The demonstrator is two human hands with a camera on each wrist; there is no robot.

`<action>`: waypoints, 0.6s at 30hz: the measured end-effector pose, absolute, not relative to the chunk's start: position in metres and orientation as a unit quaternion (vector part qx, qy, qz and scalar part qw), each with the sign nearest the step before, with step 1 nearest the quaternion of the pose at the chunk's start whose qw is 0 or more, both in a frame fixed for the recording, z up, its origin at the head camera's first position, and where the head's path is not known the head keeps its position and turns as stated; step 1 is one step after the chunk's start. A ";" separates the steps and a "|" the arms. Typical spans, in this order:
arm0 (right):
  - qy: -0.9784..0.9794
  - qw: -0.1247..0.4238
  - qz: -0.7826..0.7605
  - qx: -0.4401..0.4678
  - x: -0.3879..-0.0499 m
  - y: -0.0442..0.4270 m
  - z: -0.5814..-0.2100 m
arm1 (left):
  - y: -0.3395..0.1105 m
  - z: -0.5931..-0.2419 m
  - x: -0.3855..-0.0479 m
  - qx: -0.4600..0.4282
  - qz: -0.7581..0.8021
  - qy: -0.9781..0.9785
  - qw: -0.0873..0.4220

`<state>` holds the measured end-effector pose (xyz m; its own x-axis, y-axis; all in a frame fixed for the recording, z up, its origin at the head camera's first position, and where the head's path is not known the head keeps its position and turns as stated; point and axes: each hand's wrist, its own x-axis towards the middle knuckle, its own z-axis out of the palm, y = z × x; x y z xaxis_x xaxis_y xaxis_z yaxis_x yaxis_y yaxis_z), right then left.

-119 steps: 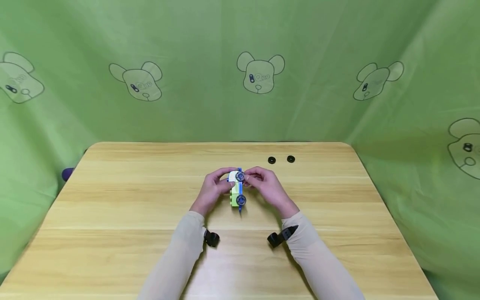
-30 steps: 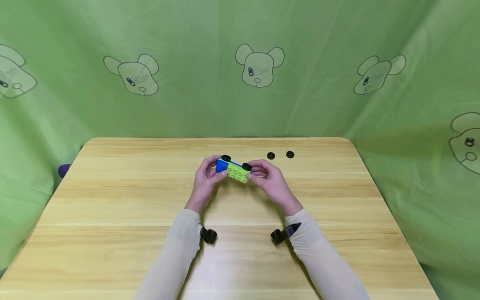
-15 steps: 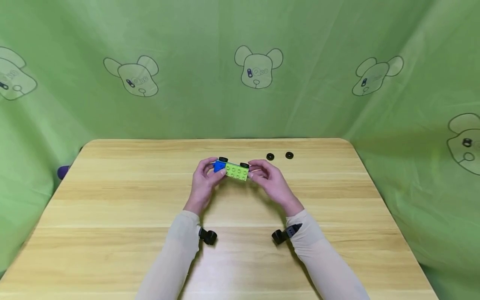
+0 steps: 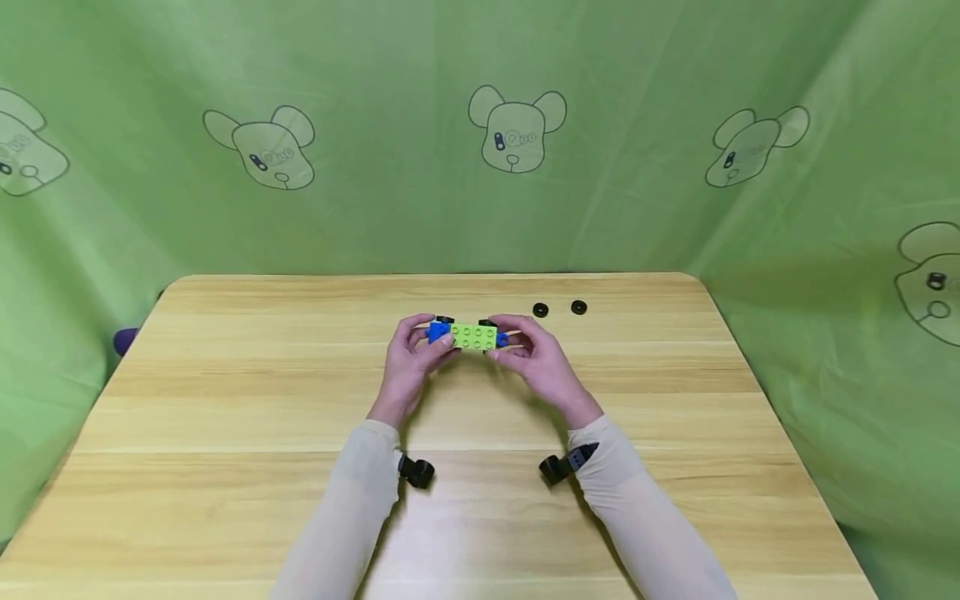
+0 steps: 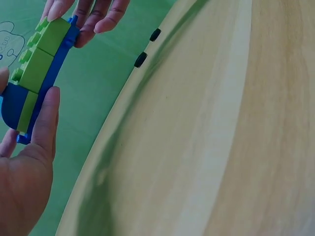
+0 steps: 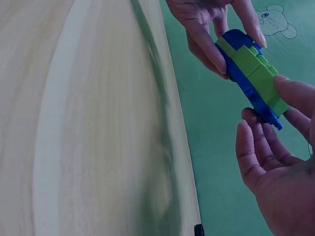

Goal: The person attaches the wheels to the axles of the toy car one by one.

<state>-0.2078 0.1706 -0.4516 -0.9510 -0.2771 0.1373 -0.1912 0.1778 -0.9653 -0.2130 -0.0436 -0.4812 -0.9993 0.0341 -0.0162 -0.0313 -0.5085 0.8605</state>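
Note:
A toy car made of building blocks point(image 4: 472, 336) is held above the table, its studded lime-green top facing the head camera. Its blue front end points left. Two black wheels show along its far side in the head view. On the side facing the left wrist camera, the blue base point(image 5: 53, 73) shows no wheel. My left hand point(image 4: 407, 360) grips the blue front end, thumb on top. My right hand point(image 4: 536, 357) holds the rear end; in the right wrist view its thumb presses the green bricks point(image 6: 256, 69) and its other fingers lie around the blue base.
Two black rubber tyres point(image 4: 541, 310) lie side by side near the far edge of the wooden table point(image 4: 480, 517), right of the hands. A green curtain point(image 4: 375, 217) with bear-face prints hangs behind the table. Each wrist wears a small black camera point(image 4: 417, 473).
Four seconds ago the car stood lengthwise, wheel side towards the head camera, right fingers at a wheel. It has since turned crosswise, studs up, and has levelled a little over the last second.

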 end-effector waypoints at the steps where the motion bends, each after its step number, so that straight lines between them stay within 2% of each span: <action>1: 0.767 0.033 -0.622 -0.150 -0.208 0.171 -0.452 | -0.044 -0.481 -0.213 0.004 0.867 0.497 0.021; 11: 0.760 0.040 -0.636 -0.125 -0.212 0.172 -0.452 | -0.047 -0.480 -0.211 0.033 0.865 0.499 0.027; 18: 0.769 0.051 -0.625 -0.126 -0.207 0.170 -0.434 | -0.053 -0.476 -0.212 0.049 0.777 0.627 0.022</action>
<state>-0.2069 0.1698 -0.4335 -0.9632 -0.2568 0.0796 -0.1303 0.1868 -0.9737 -0.2121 -0.0527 -0.4759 -0.9942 0.0960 0.0481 0.0268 -0.2119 0.9769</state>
